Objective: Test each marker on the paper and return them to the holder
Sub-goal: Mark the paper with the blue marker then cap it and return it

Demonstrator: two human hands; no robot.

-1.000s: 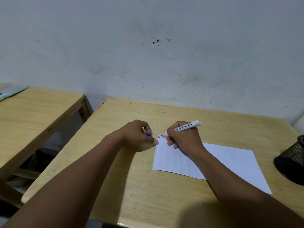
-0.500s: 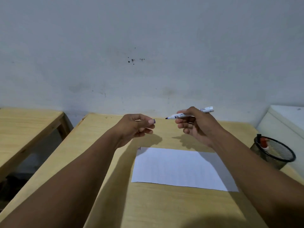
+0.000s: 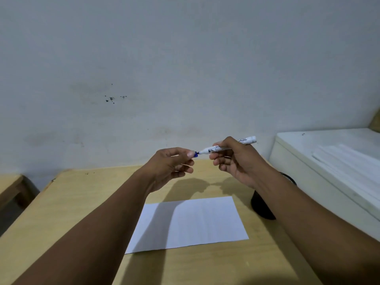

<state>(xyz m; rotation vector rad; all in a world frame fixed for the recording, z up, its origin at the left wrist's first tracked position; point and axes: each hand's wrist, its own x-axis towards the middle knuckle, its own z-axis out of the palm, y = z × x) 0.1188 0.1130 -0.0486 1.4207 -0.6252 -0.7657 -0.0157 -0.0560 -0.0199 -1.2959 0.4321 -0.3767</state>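
My right hand (image 3: 234, 161) grips a white marker (image 3: 218, 149) by its barrel, held level above the table with its tip pointing left. My left hand (image 3: 170, 165) pinches the marker's blue cap (image 3: 195, 154) between thumb and fingers, and the cap meets the marker's tip. Both hands hover above the far end of a white sheet of paper (image 3: 189, 223) that lies flat on the wooden table (image 3: 78, 202). The black mesh holder (image 3: 261, 204) stands to the right of the paper, mostly hidden behind my right forearm.
A white cabinet top (image 3: 329, 161) with white strips on it borders the table on the right. A second wooden table (image 3: 8, 184) stands at the far left across a gap. A grey wall runs behind.
Both hands lifted off the paper and rose above the table. My left hand brought the blue cap against the marker's tip. The view swung right.
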